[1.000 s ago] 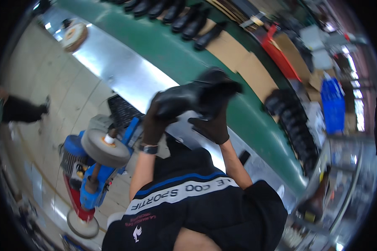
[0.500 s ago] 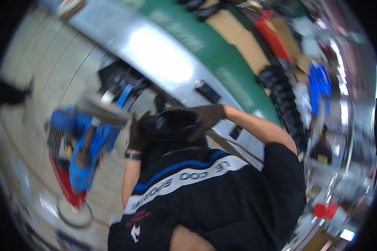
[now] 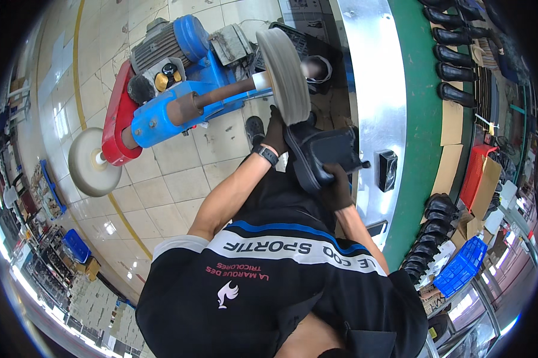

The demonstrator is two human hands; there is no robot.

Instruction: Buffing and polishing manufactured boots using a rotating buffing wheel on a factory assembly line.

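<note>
A black ankle boot [image 3: 327,149] is held between my two gloved hands, its sole side toward me and its opening toward the metal bench. My left hand [image 3: 275,130], in a dark glove, grips the boot's toe end just below the pale buffing wheel [image 3: 288,77]. My right hand [image 3: 337,187], gloved too, is closed around the other side of the boot, nearer me. The boot's upper edge lies right at the wheel's lower rim; whether they touch I cannot tell. Some fingers of both hands are hidden.
The blue and red polishing machine [image 3: 161,119] stands on the tiled floor at left, with a second wheel [image 3: 93,162]. To the right runs a metal bench edge [image 3: 376,89] holding a small black box [image 3: 387,170]. Several black boots [image 3: 454,55] line the green surface [image 3: 421,119].
My view has swung round and sharpened. The boot, earlier held close in front of me and away from the wheel, is now at the wheel's lower rim.
</note>
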